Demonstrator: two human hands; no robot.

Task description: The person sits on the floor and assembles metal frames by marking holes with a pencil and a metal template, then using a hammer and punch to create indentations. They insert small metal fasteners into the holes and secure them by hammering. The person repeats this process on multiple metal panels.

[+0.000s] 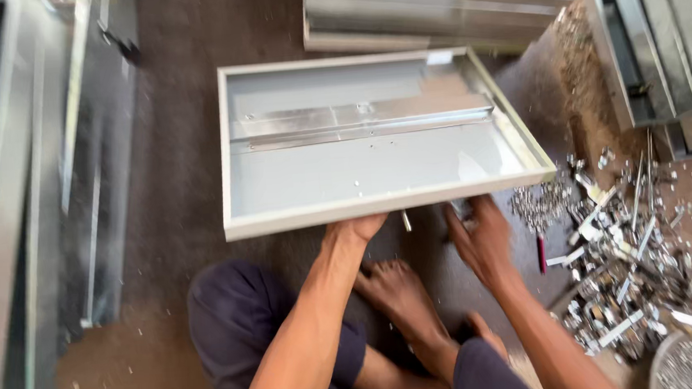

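Worked low on a brown, dust-strewn workshop floor [194, 149], seated, with bare feet [399, 293] tucked under the job.

Held up a grey sheet-metal tray [377, 167], shallow and rimmed on all four sides, tilted slightly toward the camera just above the knees. Showed a galvanised stiffener strip [361, 126] fixed across its middle, with small holes or rivet heads along it.

Gripped the near rim from below with the left hand [357, 228]: fingers curled under the edge and out of sight, clenched on the tray as far as could be judged. Set the right hand [481, 237] just beside it at the same rim, fingers bent. Could not tell whether these clasped the rim itself or a small dark piece at the fingertips. Caught a thin pin-like bit [406, 220] hanging below the rim between the two hands.

Called, by the look of it, for a level hold, since both hands sat close together on one long side and left the far corners unsupported. Better served by hands spread wider, fingers clear of the folded edge.

Lay to the right a heap of small metal brackets and clips [624, 279], a red-handled item [541, 253] near it, and a round bowl of fasteners [689, 365]. Stood stacked around: long galvanised channels [34, 202] on the left, more folded sections [446, 5] beyond the tray.
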